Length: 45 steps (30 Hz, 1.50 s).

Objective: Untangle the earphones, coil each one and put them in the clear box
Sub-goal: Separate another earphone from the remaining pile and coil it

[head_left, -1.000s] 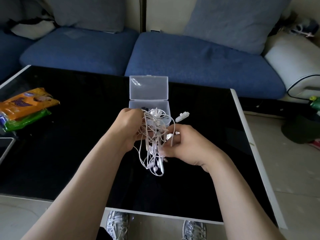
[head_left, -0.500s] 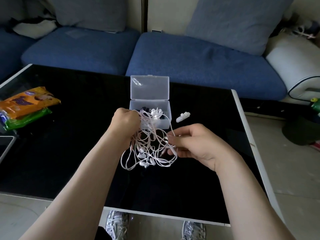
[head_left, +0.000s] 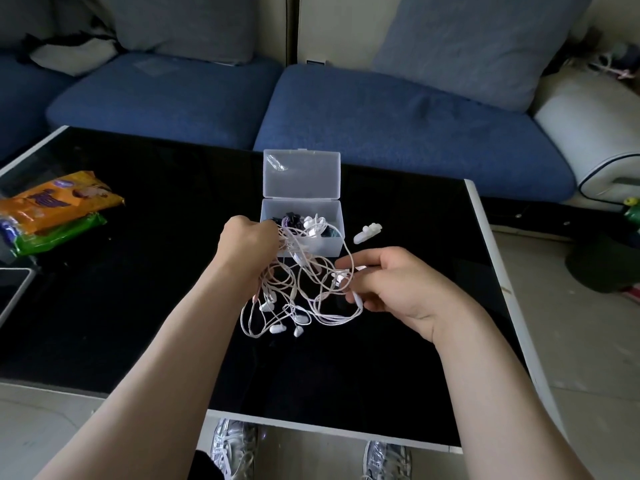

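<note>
1. The left hand point(head_left: 247, 251) is a closed fist, gripping a bunch of white cords at the top left of the tangle.
2. The right hand point(head_left: 398, 289) pinches one cord between thumb and forefinger at the tangle's right edge. Its other fingers are loosely curled.
3. The earphones point(head_left: 294, 299) hang between the two hands as a loose web of loops. The lowest buds lie on the black table point(head_left: 138, 289).
4. The box point(head_left: 329, 245) stands just beyond the tangle with its lid point(head_left: 301, 174) raised. Dark and white earphones lie inside it.
5. A small white clip point(head_left: 367, 233) lies on the table right of the box.
6. At far left an orange packet point(head_left: 59, 199) overlaps a green packet point(head_left: 62, 233). The orange one has purple print, too blurred to read.
7. A blue sofa point(head_left: 381, 119) runs along the table's far side.
8. A second ago the hands were close together and the cords hung in a tight bunch. Now the hands are wider apart and the tangle is spread open. The box and clip have not moved.
</note>
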{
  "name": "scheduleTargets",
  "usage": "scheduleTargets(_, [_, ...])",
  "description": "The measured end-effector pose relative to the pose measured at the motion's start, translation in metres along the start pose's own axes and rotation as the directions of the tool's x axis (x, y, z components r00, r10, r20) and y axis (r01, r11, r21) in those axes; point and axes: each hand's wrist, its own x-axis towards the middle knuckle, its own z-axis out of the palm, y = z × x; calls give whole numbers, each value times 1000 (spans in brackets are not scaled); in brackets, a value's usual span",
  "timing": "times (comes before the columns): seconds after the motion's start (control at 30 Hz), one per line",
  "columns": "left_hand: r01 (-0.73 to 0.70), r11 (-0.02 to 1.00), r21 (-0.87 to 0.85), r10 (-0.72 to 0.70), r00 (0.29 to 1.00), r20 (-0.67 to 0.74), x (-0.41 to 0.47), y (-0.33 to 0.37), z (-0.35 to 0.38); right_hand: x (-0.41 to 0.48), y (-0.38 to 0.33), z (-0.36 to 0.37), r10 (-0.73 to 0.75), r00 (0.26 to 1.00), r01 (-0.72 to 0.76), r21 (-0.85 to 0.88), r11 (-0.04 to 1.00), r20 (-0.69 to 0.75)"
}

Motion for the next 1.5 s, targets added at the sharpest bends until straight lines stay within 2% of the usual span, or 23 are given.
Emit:
scheduleTargets(0.17, [-12,1000,28,12,1000,-10,0,-1,-2,3,1,-1,48,997,-43,75,996,-63])
scheduleTargets(0.4, [-34,998,51,33,999,18,-3,0,-1,-9,-4,1,167,985,-168,41,985,34])
scheduleTargets(0.57, [-32,999,32,32,999,0,-7,2,-3,-11,-6,2,94,995,-95,45,994,25])
scheduleTargets(0.63, [-51,995,81,49,998,25,-8,2,-4,-10,-5,2,69,998,-69,52,996,12])
scheduleTargets(0.77, [-137,938,319,130,991,42,-17,4,-5,-10,-5,4,53,998,-57,93,994,47])
scheduleTargets(0.87, [-280,898,341,280,959,51,-23,8,-7,-10,-7,7,36,997,-43,112,993,66])
scheduleTargets(0.97, [-344,883,319,232,911,341,-31,12,-13,-9,-11,9,13,996,-26,150,988,86])
scheduleTargets(1.03, [-475,792,383,213,804,555,-34,11,-17,-9,-12,10,8,997,-22,176,984,79])
scheduleTargets(1.1, [-589,696,410,201,709,676,-33,6,-17,-9,-13,10,8,998,-19,180,983,58])
scheduleTargets(1.17, [-618,673,406,217,690,690,-31,1,-15,-9,-14,11,10,999,-20,210,978,49])
scheduleTargets(1.23, [-650,657,382,291,687,666,-31,-1,-11,-8,-16,10,15,999,-23,281,959,30])
scheduleTargets(1.33, [-690,668,279,391,645,657,-30,1,-6,-8,-18,7,41,999,-32,348,937,-19])
scheduleTargets(1.43, [-692,683,234,424,637,643,-29,4,-6,-8,-19,6,91,994,-61,378,924,-60])
scheduleTargets(1.5, [-704,660,263,431,641,635,-26,4,-7,-7,-19,6,115,991,-82,390,917,-63])
